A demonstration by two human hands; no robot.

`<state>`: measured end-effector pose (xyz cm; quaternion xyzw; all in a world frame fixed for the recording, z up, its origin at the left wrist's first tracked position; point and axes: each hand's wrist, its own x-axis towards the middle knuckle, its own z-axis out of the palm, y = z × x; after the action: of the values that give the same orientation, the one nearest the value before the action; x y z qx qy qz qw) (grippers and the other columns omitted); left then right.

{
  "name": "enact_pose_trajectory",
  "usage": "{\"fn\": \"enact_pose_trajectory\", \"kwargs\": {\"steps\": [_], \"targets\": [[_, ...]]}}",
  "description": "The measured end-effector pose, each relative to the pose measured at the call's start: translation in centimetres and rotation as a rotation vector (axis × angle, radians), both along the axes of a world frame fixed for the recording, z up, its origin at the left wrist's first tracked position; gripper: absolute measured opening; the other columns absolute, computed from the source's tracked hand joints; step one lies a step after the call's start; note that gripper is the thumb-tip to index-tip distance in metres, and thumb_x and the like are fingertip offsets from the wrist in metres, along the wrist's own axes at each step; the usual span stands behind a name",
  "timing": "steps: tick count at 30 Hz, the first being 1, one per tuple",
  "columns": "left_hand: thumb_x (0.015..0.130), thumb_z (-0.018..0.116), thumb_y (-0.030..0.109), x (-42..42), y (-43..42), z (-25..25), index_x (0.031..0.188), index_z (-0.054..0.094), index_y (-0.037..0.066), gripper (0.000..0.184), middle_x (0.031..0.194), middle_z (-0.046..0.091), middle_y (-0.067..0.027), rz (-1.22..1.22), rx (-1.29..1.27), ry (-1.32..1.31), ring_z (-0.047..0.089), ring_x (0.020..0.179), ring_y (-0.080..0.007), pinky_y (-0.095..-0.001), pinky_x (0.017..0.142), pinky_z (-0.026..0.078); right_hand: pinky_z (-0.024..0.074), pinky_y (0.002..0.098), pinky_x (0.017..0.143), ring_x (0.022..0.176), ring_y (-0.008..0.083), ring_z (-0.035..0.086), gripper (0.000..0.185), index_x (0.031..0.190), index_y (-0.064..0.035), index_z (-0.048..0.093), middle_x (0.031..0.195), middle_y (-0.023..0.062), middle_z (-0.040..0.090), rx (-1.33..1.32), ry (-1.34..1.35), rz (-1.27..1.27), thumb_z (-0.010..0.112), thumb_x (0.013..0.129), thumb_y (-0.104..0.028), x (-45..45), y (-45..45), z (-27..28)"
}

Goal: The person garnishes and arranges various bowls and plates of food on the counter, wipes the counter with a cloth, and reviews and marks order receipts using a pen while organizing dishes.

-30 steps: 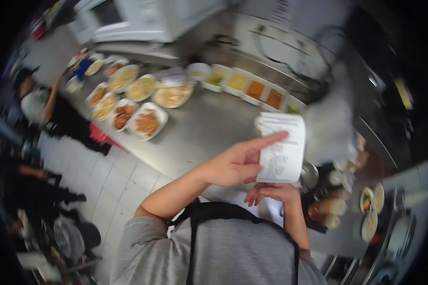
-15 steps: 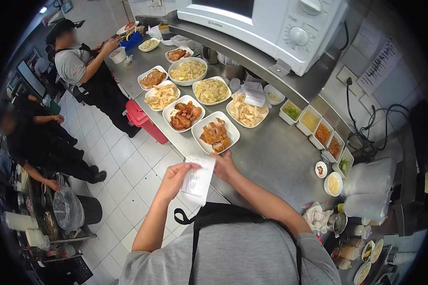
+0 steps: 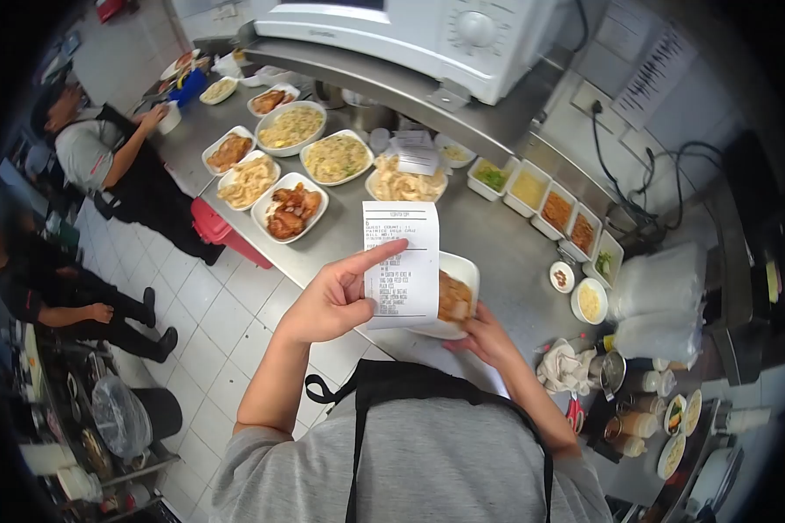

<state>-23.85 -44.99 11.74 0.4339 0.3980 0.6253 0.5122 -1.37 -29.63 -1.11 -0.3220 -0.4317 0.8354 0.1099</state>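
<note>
Now that the white dish [image 3: 472,281], gripped by the right hand [image 3: 492,337], has been drawn apart from the meat bowl [image 3: 260,213], its food [image 3: 453,298] is partly hidden mid-frame behind the receipt [image 3: 408,283] pinched in the left hand [image 3: 327,302].

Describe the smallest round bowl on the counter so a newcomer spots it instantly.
Start at the white microwave, then drop to the steel counter and follow the row of white tubs to its near end. The small bowl sits there, holding reddish-brown bits; the larger round bowl beside it holds pale yellow food.
</note>
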Motion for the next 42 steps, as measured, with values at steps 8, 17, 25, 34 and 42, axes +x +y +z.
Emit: {"fn": "enact_pose_trajectory", "kwargs": {"steps": [8,17,25,34,42], "targets": [[0.068,0.034,-0.018,8.8,7.2,0.2,0.138,0.030,-0.002,0.072,0.135,0.040,-0.0129,-0.202,0.099,0.052,0.041,0.123,-0.0146,-0.0232,0.092,0.038,0.0567,0.0339,0.052,0.079,0.0243,0.063,0.054,0.126,0.0016,0.037,0.109,0.0173,0.055,0.300,-0.037,-0.565,0.049,0.074,-0.003,26.5,-4.0,9.3],[0.073,0.032,-0.013,23.6,14.4,-0.1,0.138,0.032,0.004,0.068,0.132,0.043,-0.0098,-0.409,0.057,0.053,0.045,0.116,-0.0141,-0.0259,0.088,0.042,0.0515,0.0263,0.044,0.062,0.0189,0.062,0.047,0.118,0.0027,0.042,0.096,0.0141,0.060,0.526,-0.299,-1.281,0.054,0.075,-0.014,51.7,-14.5,14.0],[0.072,0.033,-0.012,32.8,16.3,0.6,0.138,0.032,0.003,0.068,0.133,0.043,-0.0101,-0.458,0.095,0.006,0.045,0.117,-0.0135,-0.0232,0.087,0.042,0.0532,0.0282,0.050,0.062,0.0216,0.063,0.035,0.116,-0.0043,0.040,0.089,0.0120,0.061,0.298,-0.476,-1.591,0.052,0.086,-0.015,68.7,-12.9,-1.7],[0.071,0.033,-0.014,35.4,15.6,1.9,0.138,0.032,0.004,0.069,0.133,0.043,-0.0108,-0.365,0.123,0.012,0.046,0.116,-0.0137,-0.0229,0.089,0.041,0.0545,0.0297,0.072,0.084,0.0222,0.064,0.031,0.113,0.0046,0.049,0.097,0.0141,0.061,0.164,-0.220,-1.637,0.046,0.091,-0.018,73.8,-2.7,-14.0],[0.068,0.036,-0.010,34.6,14.3,2.4,0.137,0.033,0.003,0.071,0.129,0.047,-0.0112,-0.279,0.093,0.006,0.053,0.105,-0.0115,-0.0213,0.077,0.047,0.0522,0.0328,0.078,0.101,0.0268,0.060,0.045,0.126,-0.0011,0.041,0.117,0.0154,0.055,0.178,-0.104,-1.587,0.036,0.096,-0.034,77.4,1.0,-14.5]]}}
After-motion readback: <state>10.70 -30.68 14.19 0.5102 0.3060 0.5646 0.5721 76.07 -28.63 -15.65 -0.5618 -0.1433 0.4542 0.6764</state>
